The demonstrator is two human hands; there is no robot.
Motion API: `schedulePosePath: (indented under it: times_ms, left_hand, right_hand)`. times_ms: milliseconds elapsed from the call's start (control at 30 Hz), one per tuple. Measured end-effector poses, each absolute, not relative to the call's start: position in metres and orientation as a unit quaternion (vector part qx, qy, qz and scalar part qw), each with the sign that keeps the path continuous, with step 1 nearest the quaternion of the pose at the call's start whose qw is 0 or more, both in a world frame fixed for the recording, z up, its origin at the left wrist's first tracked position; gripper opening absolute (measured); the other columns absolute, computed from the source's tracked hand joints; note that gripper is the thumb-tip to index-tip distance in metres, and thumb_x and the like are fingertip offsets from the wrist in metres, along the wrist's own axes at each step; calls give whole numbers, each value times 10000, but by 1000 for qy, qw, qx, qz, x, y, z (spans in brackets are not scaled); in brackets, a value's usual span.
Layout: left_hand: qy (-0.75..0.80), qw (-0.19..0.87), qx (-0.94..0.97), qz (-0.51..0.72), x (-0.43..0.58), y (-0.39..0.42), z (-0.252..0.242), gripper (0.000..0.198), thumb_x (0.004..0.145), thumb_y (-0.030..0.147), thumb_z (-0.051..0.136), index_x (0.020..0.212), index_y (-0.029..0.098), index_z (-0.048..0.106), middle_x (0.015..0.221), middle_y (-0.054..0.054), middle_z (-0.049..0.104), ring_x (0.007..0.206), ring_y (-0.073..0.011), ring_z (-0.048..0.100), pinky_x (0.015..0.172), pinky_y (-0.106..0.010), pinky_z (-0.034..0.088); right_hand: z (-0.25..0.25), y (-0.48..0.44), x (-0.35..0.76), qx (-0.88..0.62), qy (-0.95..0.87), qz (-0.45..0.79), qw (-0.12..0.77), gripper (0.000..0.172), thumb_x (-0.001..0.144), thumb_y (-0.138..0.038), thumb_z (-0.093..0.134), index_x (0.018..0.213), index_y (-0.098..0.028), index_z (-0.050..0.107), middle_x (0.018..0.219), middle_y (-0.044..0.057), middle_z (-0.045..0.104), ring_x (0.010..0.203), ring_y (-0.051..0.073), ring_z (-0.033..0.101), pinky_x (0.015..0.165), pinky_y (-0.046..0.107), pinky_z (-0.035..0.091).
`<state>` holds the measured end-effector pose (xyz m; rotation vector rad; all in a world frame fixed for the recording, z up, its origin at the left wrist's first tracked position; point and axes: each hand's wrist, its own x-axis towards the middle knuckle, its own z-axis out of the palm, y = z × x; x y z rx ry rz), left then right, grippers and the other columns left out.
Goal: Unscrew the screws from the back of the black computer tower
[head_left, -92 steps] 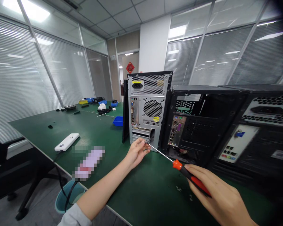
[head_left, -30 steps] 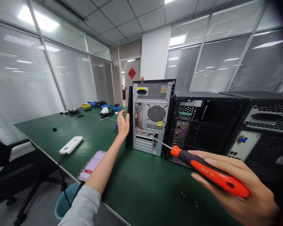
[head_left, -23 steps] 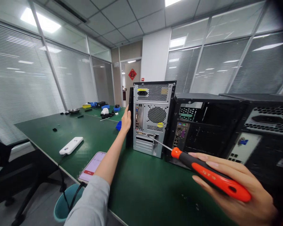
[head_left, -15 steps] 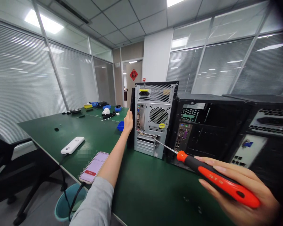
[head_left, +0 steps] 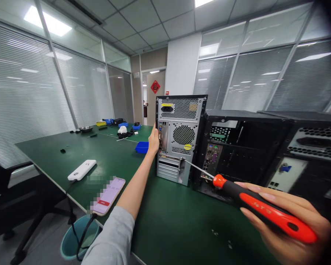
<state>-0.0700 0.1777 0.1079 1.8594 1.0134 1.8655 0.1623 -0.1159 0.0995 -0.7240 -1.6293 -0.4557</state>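
Note:
A computer case (head_left: 179,147) stands upright on the green table, its grey rear facing me. My left hand (head_left: 154,140) is closed at the case's left edge, gripping it, with the fingertips hidden. In my right hand (head_left: 289,217) is a red and black screwdriver (head_left: 264,208), fingers wrapped round its handle. Its thin metal shaft points left, and the tip meets the right end of the expansion slot covers (head_left: 168,169) low on the rear. Whether the tip sits in a screw is too small to tell.
Two more black cases (head_left: 237,154) stand at the right. On the table lie a blue tray (head_left: 142,147), a white power bank (head_left: 82,169) and a phone (head_left: 110,195) with a cable. Small parts and trays are farther back. A teal bin (head_left: 77,235) stands below the edge.
The black panel that stuck out left of the case no longer shows there, and my left hand sits against the case edge. The screwdriver handle has shifted slightly right, its tip still at the slots.

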Motion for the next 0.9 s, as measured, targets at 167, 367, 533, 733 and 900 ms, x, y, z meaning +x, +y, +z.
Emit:
schedulePosePath:
  times_ms: [167, 367, 533, 733, 900]
  left_hand:
    - [344, 160, 650, 659, -67, 176, 109, 608, 907, 587, 176, 1372, 270, 406, 1406, 13, 454, 1358, -188, 325, 1131, -338, 248]
    - [335, 162, 651, 662, -68, 178, 108, 606, 911, 580, 174, 1369, 261, 411, 1359, -11, 509, 1323, -201, 383, 1112, -359, 287]
    - [321, 162, 657, 662, -67, 181, 109, 582, 924, 551, 186, 1364, 249, 416, 1383, -13, 484, 1342, -194, 354, 1127, -362, 261]
    - [299, 159, 671, 659, -70, 181, 115, 517, 943, 473, 208, 1377, 259, 389, 1419, 4, 438, 1382, -172, 273, 1144, -369, 229]
    - [281, 153, 682, 658, -73, 178, 124, 476, 944, 430, 248, 1394, 308, 344, 1448, 50, 390, 1403, -144, 210, 1166, -350, 183]
  right_hand:
    - [100, -115, 165, -322, -701, -194, 606, 563, 632, -101, 776, 1135, -290, 606, 1021, 13, 699, 866, 241, 694, 681, 368, 613]
    - [104, -113, 163, -308, -709, -193, 604, 558, 641, -82, 762, 1142, -273, 605, 1026, 15, 688, 897, 215, 683, 729, 338, 600]
    - [117, -105, 158, -298, -708, -222, 600, 583, 613, -90, 786, 1140, -251, 593, 1020, 40, 686, 874, 228, 686, 721, 359, 606]
    - [146, -80, 135, -271, -705, -263, 601, 578, 640, -151, 783, 1153, -297, 562, 989, 52, 684, 878, 257, 681, 686, 412, 601]
    - [168, -53, 105, -216, -699, -341, 590, 488, 704, -164, 736, 1138, -266, 538, 961, 62, 674, 841, 218, 682, 706, 368, 597]
